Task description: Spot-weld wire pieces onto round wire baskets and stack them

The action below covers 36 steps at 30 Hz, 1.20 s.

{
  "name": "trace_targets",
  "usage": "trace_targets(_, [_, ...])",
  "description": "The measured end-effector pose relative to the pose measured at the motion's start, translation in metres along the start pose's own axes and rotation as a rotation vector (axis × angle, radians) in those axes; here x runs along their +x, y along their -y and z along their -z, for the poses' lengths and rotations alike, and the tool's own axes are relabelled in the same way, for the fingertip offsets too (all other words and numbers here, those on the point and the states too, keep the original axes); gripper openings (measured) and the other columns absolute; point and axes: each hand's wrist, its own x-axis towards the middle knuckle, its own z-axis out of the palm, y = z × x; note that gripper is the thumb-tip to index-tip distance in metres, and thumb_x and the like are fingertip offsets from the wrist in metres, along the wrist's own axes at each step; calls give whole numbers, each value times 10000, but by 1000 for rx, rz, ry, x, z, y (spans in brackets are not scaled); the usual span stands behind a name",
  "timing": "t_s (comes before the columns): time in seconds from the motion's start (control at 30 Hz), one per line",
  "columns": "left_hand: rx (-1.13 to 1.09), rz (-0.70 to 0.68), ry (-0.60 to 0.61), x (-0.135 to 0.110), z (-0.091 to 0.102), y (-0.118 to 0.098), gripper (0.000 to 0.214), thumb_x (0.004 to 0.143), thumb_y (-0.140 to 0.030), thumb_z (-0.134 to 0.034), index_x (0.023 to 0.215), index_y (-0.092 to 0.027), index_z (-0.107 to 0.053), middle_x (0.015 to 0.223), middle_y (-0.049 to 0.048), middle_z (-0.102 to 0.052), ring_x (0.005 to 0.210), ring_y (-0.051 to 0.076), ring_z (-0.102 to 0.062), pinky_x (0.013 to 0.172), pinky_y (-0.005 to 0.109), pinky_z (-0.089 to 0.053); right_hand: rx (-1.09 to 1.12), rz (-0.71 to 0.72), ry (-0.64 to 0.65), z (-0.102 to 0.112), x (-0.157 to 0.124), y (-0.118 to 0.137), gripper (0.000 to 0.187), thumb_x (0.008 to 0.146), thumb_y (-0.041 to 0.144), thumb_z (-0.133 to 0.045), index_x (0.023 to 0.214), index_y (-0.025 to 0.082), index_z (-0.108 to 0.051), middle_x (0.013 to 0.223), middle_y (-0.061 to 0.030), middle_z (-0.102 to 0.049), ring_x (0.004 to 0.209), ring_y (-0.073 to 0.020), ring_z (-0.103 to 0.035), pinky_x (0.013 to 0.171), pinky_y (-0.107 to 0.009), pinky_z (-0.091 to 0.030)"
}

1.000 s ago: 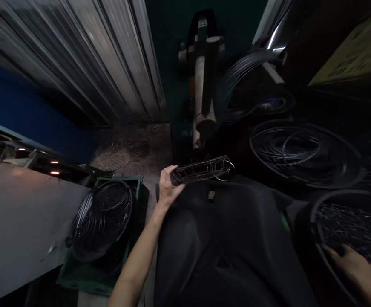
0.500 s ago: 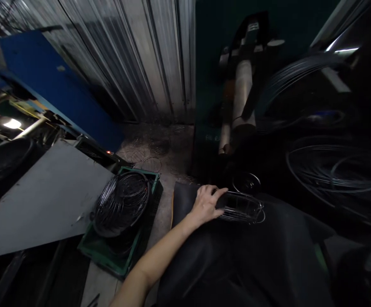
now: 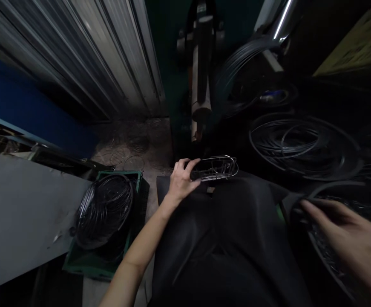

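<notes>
My left hand (image 3: 182, 181) is closed on the left end of an oblong wire frame (image 3: 219, 170), built of thin shiny wires joined by cross wires. It is held over my lap, just above the dark apron (image 3: 223, 238). On the right, my right hand (image 3: 348, 238) reaches over a dark basin (image 3: 329, 266) filled with small shiny pieces. Its thumb and fingers are near the basin's rim. Motion blurs this hand, and I cannot make out whether anything is between the fingers.
A green crate (image 3: 134, 226) at left bears a basin of wire rings (image 3: 105, 213). Beside it is a grey panel (image 3: 25, 213). Another basin of wire rings (image 3: 300, 140) lies at right. Ahead, a machine's metal cylinder (image 3: 201, 102) juts out near the corrugated wall (image 3: 108, 55).
My right hand has come into view over the basin of small pieces. The view has swung to the right. My left hand still grips the wire frame.
</notes>
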Motion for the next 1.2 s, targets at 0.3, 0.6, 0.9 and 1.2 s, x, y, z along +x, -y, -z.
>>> trace_targets(0.3, [153,-77,-92,9,2,-10,596,700,-211,-683,1255,-224,-467,1171,96,-493,1075,250,-488,987,445,-431,387,80,512,-141,6,94,342,625,487,-714,706,172,-609,612,-26,-634,534,-164,-593,493,-273,-470])
trace_targets(0.6, [202,-70,-112,8,3,-3,597,705,-199,-676,1263,-239,-469,1171,99,-494,1090,263,-492,1033,500,-381,119,215,357,-166,5,102,273,711,448,-626,748,178,-652,585,-17,-636,553,-170,-590,519,-261,-433])
trace_targets(0.9, [225,-88,-97,10,7,0,574,704,-127,-654,1246,-219,-491,1151,111,-506,1095,261,-489,1063,558,-338,158,165,377,-180,5,107,300,710,464,-630,793,179,-676,684,-32,-672,622,-178,-609,566,-270,-444])
trace_targets(1.2, [247,-108,-147,13,3,7,582,695,-170,-678,1243,-217,-489,1150,100,-508,1067,259,-502,1046,529,-371,97,226,286,-185,-3,112,348,741,491,-581,844,171,-672,728,-65,-689,625,-191,-613,607,-297,-453])
